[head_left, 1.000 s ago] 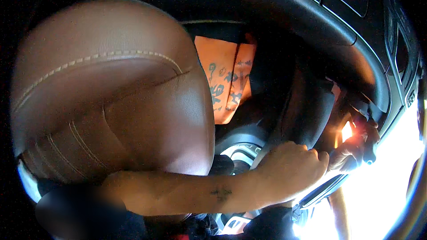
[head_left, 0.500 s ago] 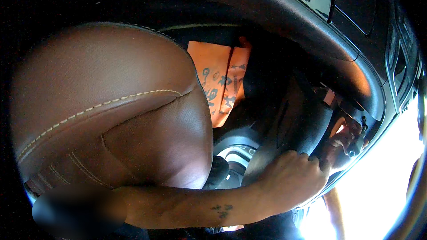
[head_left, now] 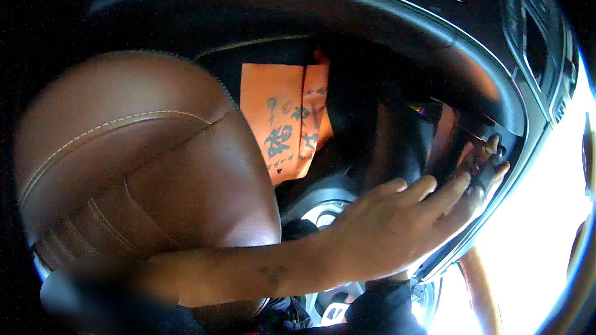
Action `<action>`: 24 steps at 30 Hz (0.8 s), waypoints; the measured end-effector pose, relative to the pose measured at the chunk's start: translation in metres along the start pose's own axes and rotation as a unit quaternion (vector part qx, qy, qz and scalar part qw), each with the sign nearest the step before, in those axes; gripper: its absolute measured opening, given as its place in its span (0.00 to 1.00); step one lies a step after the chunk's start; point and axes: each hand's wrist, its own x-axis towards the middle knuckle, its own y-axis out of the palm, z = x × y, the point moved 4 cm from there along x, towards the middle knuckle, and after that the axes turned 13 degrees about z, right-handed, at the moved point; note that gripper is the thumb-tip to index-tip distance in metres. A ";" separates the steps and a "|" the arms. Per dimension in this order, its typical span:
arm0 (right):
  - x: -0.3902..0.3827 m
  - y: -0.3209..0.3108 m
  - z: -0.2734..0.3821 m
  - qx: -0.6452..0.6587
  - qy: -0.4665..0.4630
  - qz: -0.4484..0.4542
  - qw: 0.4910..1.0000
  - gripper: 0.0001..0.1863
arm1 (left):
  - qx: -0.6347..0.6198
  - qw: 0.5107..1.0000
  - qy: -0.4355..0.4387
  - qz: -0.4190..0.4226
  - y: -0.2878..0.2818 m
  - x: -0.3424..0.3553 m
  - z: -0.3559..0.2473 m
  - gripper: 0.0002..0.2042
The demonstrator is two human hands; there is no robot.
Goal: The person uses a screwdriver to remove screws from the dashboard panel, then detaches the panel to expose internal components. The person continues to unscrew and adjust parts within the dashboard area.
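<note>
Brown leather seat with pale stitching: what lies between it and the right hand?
In the head view, an orange, dark-printed bag or sheet shows beyond the seat, followed by a dark panel before the right hand.

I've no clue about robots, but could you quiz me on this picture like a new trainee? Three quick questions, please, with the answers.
1. Multiple choice: what colour is the seat? A) white B) brown C) green
2. Fill in: in the picture, the orange bag lies to the ____ of the seat. (left or right)
3. True or false: the left hand is touching the orange bag.

Key:
1. B
2. right
3. False; the left hand is apart from the bag, its fingers stretched toward the picture's right side.
</note>
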 end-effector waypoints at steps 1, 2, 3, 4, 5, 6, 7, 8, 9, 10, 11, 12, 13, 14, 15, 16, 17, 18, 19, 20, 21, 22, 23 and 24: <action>0.006 0.011 -0.001 0.217 -0.045 0.019 0.975 0.24 | 0.000 1.000 0.010 0.011 0.006 0.003 0.000 0.24; 0.013 0.023 -0.003 0.391 -0.070 0.034 0.917 0.21 | -0.002 0.999 0.022 0.028 0.013 0.004 0.001 0.24; 0.016 0.029 -0.003 0.349 -0.048 -0.075 0.933 0.19 | -0.021 0.999 0.023 0.039 0.017 0.003 0.003 0.26; 0.015 0.035 0.000 0.304 -0.025 -0.189 0.933 0.17 | 0.000 0.998 0.018 0.065 0.016 0.005 0.004 0.30; 0.047 0.052 -0.007 0.348 -0.056 -0.086 0.932 0.16 | 0.048 0.998 0.007 0.043 -0.001 -0.003 0.012 0.31; 0.049 0.052 -0.001 0.359 -0.075 -0.028 0.930 0.16 | 0.045 0.998 0.012 0.041 -0.004 -0.007 0.012 0.33; 0.051 0.054 0.007 0.328 -0.061 -0.062 0.941 0.15 | 0.039 0.998 -0.001 0.051 -0.003 -0.004 0.010 0.34; 0.046 0.050 0.010 0.337 -0.061 -0.062 0.938 0.14 | 0.032 0.997 -0.015 0.062 0.000 -0.002 0.006 0.34; 0.045 0.051 0.008 0.340 -0.051 -0.071 0.937 0.13 | 0.077 0.995 -0.015 0.056 -0.003 0.005 0.008 0.35; 0.044 0.049 0.010 0.344 -0.043 -0.079 0.934 0.13 | 0.126 0.991 -0.015 0.049 -0.004 0.014 0.006 0.35; 0.044 0.046 0.012 0.376 -0.045 -0.063 0.924 0.14 | 0.175 0.984 -0.015 0.041 -0.005 0.024 0.003 0.36; 0.045 0.044 0.011 0.404 -0.047 -0.049 0.912 0.15 | 0.188 0.978 -0.063 0.063 -0.002 0.041 -0.005 0.34; 0.048 0.043 0.013 0.417 -0.061 -0.052 0.905 0.17 | 0.204 0.969 -0.107 0.084 -0.001 0.059 -0.016 0.32; 0.044 0.036 0.014 0.451 -0.064 -0.062 0.888 0.17 | 0.191 0.954 -0.203 0.105 0.006 0.079 -0.029 0.24; 0.050 0.040 0.021 0.476 -0.079 -0.034 0.875 0.17 | 0.289 0.942 -0.138 0.097 -0.001 0.092 -0.042 0.20; 0.048 0.039 0.022 0.483 -0.079 -0.021 0.872 0.16 | 0.356 0.928 -0.068 0.090 0.000 0.101 -0.048 0.16; 0.046 0.037 0.026 0.482 -0.088 -0.041 0.871 0.16 | 0.356 0.929 -0.068 0.078 0.003 0.102 -0.054 0.12; 0.043 0.043 0.024 0.451 -0.071 -0.059 0.888 0.17 | 0.359 0.928 -0.072 0.062 0.004 0.090 -0.045 0.10; 0.042 0.046 0.016 0.410 -0.081 -0.068 0.906 0.18 | 0.336 0.933 -0.109 0.073 0.007 0.081 -0.038 0.09; 0.043 0.049 0.008 0.367 -0.090 -0.074 0.923 0.20 | 0.313 0.935 -0.146 0.084 0.008 0.076 -0.031 0.09; 0.045 0.059 0.010 0.419 -0.133 -0.045 0.897 0.21 | 0.285 0.946 -0.125 0.087 0.002 0.073 -0.030 0.13; 0.043 0.060 0.010 0.469 -0.178 -0.027 0.865 0.23 | 0.236 0.958 -0.125 0.105 0.003 0.075 -0.025 0.15; 0.037 0.066 0.010 0.525 -0.234 0.070 0.815 0.27 | 0.153 0.968 -0.170 0.102 0.003 0.065 -0.014 0.17; 0.033 0.069 0.013 0.524 -0.241 0.094 0.812 0.38 | 0.076 0.972 -0.198 0.100 0.004 0.064 -0.010 0.19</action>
